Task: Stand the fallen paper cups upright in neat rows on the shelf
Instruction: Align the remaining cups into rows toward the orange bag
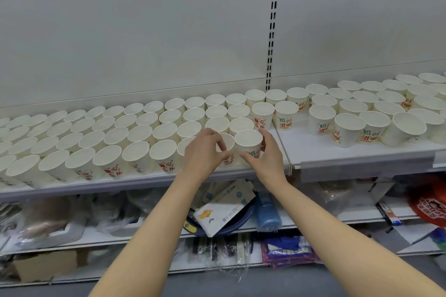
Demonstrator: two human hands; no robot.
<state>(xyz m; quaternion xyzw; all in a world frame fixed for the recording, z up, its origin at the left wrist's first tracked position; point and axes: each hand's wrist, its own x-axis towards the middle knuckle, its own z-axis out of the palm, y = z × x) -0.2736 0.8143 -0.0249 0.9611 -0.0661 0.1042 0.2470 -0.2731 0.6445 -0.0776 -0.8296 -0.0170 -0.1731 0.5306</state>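
White paper cups [135,155] with red and green print stand upright in rows on the shelf [149,179]. At its near edge, the left hand [205,152] pinches one cup [228,149]; the right hand [266,155] grips the neighbouring cup [248,143].

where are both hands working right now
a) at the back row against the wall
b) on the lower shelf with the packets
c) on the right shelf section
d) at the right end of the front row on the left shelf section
d: the left hand and right hand each hold a cup, the left-hand cup and right-hand cup, at the front edge of the shelf, just left of the divider between sections.
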